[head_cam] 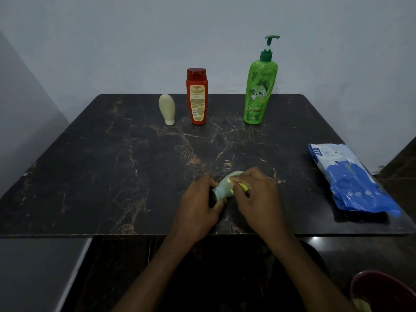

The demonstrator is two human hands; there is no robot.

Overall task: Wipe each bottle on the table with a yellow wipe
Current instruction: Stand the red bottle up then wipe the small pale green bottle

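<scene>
A small pale green bottle (pixel 222 186) with a dark cap lies tilted near the table's front edge. My left hand (pixel 199 203) grips its capped end. My right hand (pixel 256 194) presses a yellow wipe (pixel 243 186) against the bottle's side; most of the wipe is hidden under the fingers. At the back of the dark marble table (pixel 112 176) stand three other bottles: a cream tube (pixel 167 109) upside down on its cap, a red-orange bottle (pixel 196 96), and a tall green pump bottle (pixel 260 91).
A blue and white pack of wipes (pixel 346 179) lies at the table's right edge. A red bowl-like object (pixel 382 289) sits below the table at the bottom right. A pale wall stands close behind the table.
</scene>
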